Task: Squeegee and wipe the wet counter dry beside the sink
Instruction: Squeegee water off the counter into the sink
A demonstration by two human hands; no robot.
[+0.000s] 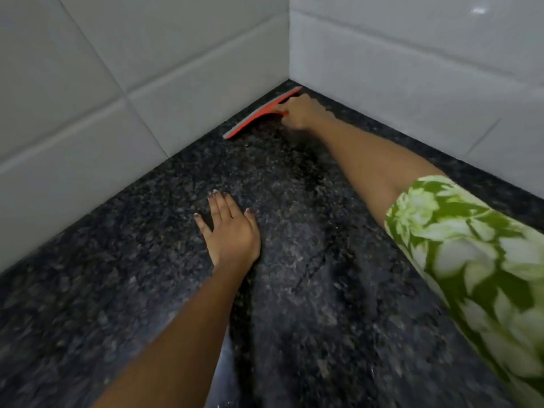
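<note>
A dark speckled granite counter (309,260) fills the view, with a wet sheen and a darker streak down its middle. My right hand (300,111) reaches into the far corner and grips the handle of a red squeegee (259,114). Its grey rubber blade lies along the foot of the left wall, touching the counter. My left hand (229,228) rests flat on the counter nearer to me, fingers spread, holding nothing. The sink is out of view.
White tiled walls (147,83) meet at a corner (290,54) behind the squeegee and bound the counter on the left and at the back right. A green floral sleeve (471,245) covers my right upper arm.
</note>
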